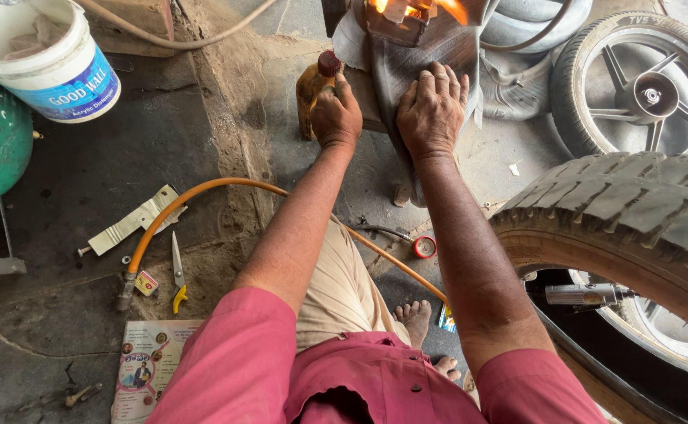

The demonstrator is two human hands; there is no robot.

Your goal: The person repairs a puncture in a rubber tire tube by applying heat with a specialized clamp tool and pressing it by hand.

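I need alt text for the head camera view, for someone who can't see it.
Seen from above, the right hand presses flat on a black rubber tube while the left hand touches a red-capped brown bottle. An orange hose crosses the floor; a large tyre stands at right.

Probably a roadside tyre repair workshop: tyres (618,212), a spoked wheel (642,86), an orange hose (202,188) on the concrete floor (85,188).

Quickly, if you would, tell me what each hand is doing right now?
Left hand: closed around the brown bottle.
Right hand: open, pressed flat on the black rubber tube.
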